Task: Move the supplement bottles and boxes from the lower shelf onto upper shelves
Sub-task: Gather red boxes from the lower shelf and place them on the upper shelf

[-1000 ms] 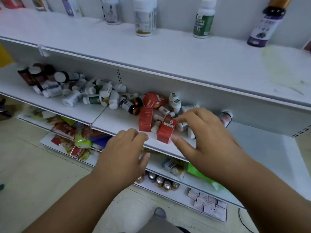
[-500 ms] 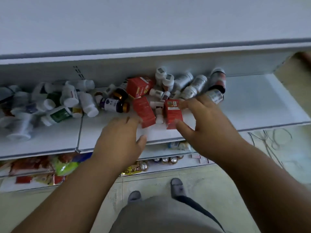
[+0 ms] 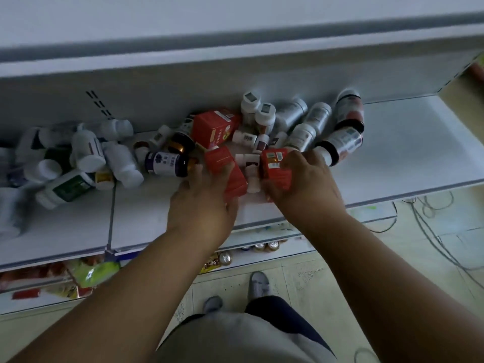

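Your left hand (image 3: pixel 203 203) fingers curled around one red box (image 3: pixel 226 170), your right hand (image 3: pixel 303 184) gripping another red box (image 3: pixel 275 166), both on the lower shelf (image 3: pixel 392 158)

Dim, flat indoor light, soft motion blur at left, wide-angle bending at edges

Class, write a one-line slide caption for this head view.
Left hand and right hand each grip a red box on the lower shelf.
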